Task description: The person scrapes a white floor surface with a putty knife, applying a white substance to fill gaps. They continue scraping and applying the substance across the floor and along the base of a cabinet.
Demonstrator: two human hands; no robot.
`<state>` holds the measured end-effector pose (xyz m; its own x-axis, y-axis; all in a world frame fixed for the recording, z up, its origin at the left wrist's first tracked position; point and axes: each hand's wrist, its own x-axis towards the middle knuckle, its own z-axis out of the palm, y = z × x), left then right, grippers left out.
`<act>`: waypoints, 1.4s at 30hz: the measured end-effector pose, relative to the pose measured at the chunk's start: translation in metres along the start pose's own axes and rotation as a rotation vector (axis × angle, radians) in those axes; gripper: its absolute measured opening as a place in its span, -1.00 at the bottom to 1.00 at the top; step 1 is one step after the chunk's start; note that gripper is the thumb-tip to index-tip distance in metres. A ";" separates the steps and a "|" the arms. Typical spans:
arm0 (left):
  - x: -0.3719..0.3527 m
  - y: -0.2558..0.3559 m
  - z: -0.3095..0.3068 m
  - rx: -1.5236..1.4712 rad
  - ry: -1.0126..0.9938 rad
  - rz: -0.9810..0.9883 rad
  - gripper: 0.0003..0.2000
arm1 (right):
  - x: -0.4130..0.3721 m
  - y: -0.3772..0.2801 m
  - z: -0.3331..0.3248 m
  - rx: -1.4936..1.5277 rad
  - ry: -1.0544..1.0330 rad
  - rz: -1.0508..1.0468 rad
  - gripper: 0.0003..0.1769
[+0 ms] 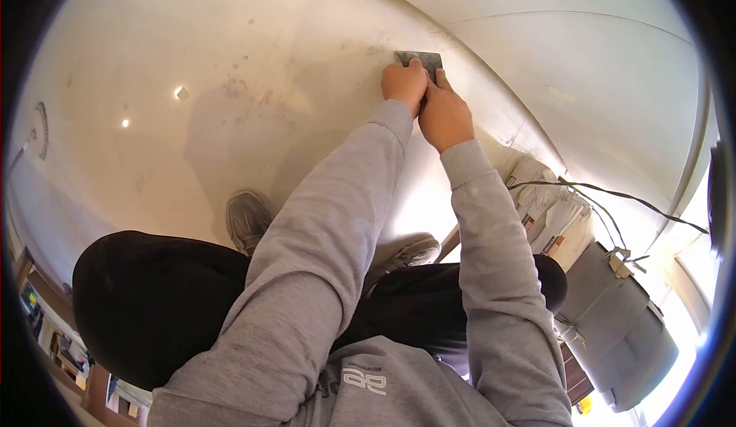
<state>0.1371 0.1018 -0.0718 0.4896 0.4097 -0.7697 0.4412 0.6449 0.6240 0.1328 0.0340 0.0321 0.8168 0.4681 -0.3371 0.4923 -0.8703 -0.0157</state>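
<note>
Both of my arms reach out to the floor (307, 67) close to the foot of the wall. My right hand (446, 118) is closed around the handle end of a scraper with a wide, dark grey blade (420, 60); the handle itself is mostly hidden. Pressed close beside it, my left hand (404, 85) grips the same scraper, its fingers curled near the blade. The blade lies low against the pale, shiny floor, beside the wall's lower edge. Dark smudges (236, 87) mark the floor to the left of my hands.
On the right rises the pale wall (567, 67). Folded paper sacks (548, 212) lie by its foot, with a black cable (613, 192) over them. A grey bundle (606, 312) tied with string stands nearer. My shoes (247, 220) are below my arms. Wooden shelving (98, 381) is at lower left.
</note>
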 end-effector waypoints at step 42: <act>0.085 -0.030 0.041 0.272 -0.358 0.195 -0.74 | 0.042 0.016 -0.009 -0.220 0.003 -0.163 -0.84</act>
<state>0.1963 0.0911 -0.1501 0.7895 0.2275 -0.5701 0.4726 0.3672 0.8011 0.1780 0.0416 0.0264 0.7219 0.6003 -0.3441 0.6709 -0.7291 0.1354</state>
